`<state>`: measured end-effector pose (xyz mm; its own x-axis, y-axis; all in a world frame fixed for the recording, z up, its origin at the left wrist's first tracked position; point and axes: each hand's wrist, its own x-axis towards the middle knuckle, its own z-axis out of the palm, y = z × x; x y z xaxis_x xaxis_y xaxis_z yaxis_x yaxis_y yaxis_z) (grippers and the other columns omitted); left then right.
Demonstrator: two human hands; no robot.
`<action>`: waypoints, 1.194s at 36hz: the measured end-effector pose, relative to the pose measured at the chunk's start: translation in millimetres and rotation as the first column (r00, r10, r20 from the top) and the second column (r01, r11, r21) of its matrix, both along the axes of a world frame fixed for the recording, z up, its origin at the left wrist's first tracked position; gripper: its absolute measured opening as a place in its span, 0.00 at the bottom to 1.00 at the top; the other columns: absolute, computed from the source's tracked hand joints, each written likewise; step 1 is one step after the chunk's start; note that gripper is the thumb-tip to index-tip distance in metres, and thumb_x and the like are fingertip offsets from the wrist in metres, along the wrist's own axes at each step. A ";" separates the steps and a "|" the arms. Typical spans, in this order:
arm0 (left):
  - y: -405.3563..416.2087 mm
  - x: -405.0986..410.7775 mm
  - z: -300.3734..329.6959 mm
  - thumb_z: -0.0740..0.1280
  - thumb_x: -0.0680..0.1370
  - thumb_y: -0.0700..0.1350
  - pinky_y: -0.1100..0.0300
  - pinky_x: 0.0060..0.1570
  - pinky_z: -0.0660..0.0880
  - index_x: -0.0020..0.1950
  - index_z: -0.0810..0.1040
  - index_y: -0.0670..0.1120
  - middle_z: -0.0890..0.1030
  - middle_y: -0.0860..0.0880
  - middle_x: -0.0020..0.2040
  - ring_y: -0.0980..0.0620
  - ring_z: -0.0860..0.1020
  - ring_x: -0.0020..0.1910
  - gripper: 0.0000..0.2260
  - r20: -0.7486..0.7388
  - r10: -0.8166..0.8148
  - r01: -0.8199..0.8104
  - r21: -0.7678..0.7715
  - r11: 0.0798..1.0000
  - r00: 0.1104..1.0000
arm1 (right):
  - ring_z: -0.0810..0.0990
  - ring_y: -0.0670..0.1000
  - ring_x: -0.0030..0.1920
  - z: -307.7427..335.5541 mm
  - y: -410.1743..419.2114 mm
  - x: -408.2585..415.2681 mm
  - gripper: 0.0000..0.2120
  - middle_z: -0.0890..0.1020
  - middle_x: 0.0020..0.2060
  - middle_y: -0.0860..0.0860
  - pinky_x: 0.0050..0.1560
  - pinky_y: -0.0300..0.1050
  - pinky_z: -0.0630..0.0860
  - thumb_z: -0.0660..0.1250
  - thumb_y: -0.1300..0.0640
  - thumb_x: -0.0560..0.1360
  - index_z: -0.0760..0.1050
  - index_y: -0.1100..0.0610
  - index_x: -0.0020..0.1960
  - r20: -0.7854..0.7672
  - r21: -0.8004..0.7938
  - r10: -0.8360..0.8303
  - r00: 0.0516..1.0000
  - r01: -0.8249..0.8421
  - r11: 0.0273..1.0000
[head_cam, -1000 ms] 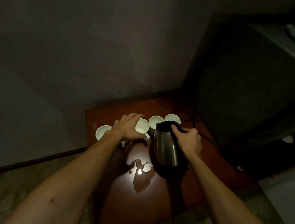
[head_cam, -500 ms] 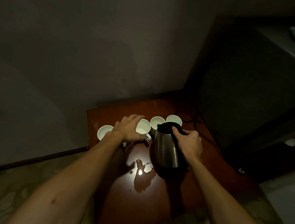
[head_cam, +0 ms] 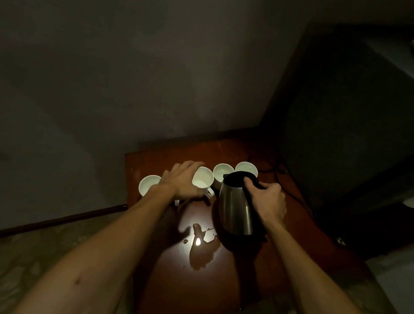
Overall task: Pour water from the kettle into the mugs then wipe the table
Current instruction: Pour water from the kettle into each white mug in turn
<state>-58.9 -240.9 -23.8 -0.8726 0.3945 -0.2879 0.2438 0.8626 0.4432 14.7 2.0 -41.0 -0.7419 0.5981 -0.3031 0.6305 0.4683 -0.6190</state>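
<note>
Right hand still gripping the steel kettle; left hand now tilting a white mug on the glossy wet bench.

Two bare forearms, no sleeves in view, a small dark mark on the left forearm

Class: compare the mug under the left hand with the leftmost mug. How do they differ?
The held mug tilts toward the kettle; the leftmost mug stands upright. The left hand grips the first; nothing touches the second. Both are white, on the table.
</note>
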 end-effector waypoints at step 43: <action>-0.7 -8.7 17.5 0.73 0.72 0.58 0.39 0.69 0.61 0.80 0.56 0.57 0.58 0.50 0.80 0.42 0.59 0.76 0.41 0.028 0.026 -0.025 -0.044 0.999 0.999 | 0.85 0.48 0.47 -0.3 2.8 0.6 0.29 0.85 0.49 0.49 0.52 0.52 0.84 0.72 0.33 0.78 0.80 0.54 0.68 -0.013 -0.015 0.041 0.999 -0.041 0.999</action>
